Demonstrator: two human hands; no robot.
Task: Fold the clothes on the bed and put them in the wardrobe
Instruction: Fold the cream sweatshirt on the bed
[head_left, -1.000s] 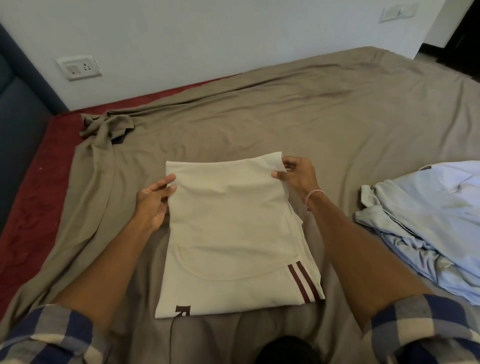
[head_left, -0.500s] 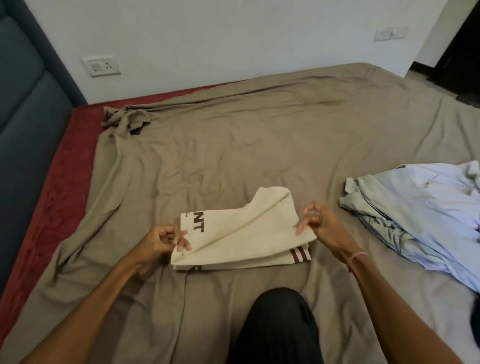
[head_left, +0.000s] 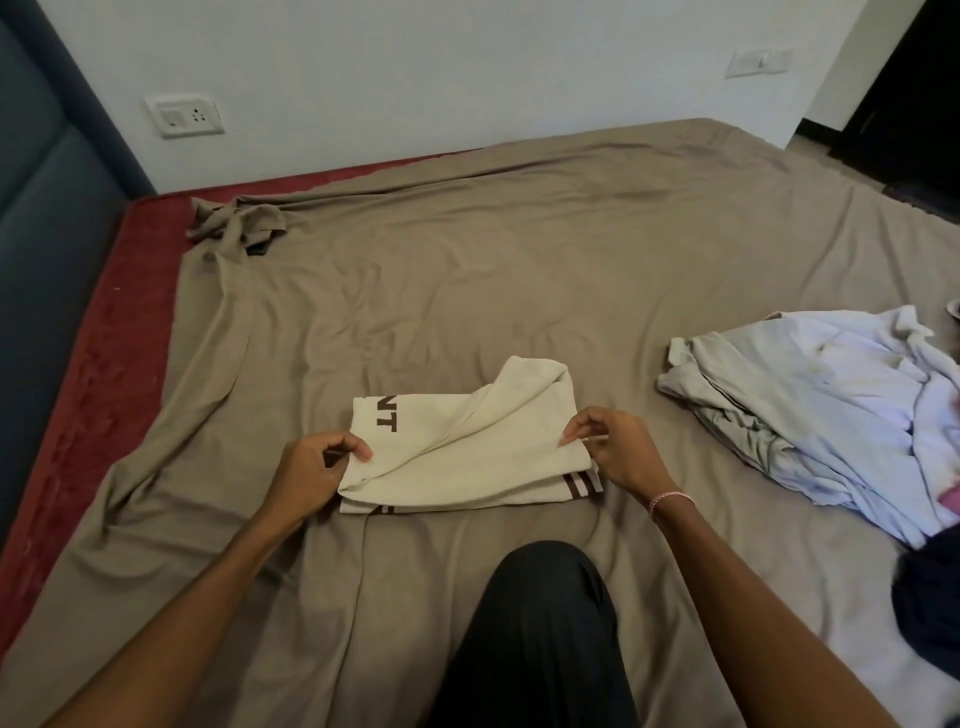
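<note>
A person kneeling on a bed folds 1 cream shirt (head_left: 467, 457), which lies on the brown sheet (head_left: 519, 260) directly between 2 bare hands. The left hand (head_left: 311, 467) is at the shirt's left edge, fingers curled and pinching the cloth at the near left corner. The right hand (head_left: 618, 452) is at the shirt's right edge, thumb and forefinger closed on the top layer. The hands are apart, 1 at each end, with the full width of the shirt between them.

The shirt is doubled over, its top layer rumpled and rising to a soft peak at the far right corner. 2 dark letters, "NT", show near its left end. Dark red stripes show at its near right corner, just under the right hand.

1 pink-and-white bracelet (head_left: 670, 501) circles the wrist behind the right hand. 1 knee in dark trousers (head_left: 540, 623) rests on the sheet on the near side of the shirt.

To the right of the shirt, well apart from it, lies 1 loose pile of pale blue and white clothes (head_left: 831, 405). 1 dark garment (head_left: 930, 603) sits nearer than that pile, at the frame's edge.

Far to the shirt's left, 1 strip of red mattress (head_left: 119, 312) shows beside the sheet. On the wall beyond the shirt are 1 socket (head_left: 183, 115) and 1 switch plate (head_left: 759, 62).
</note>
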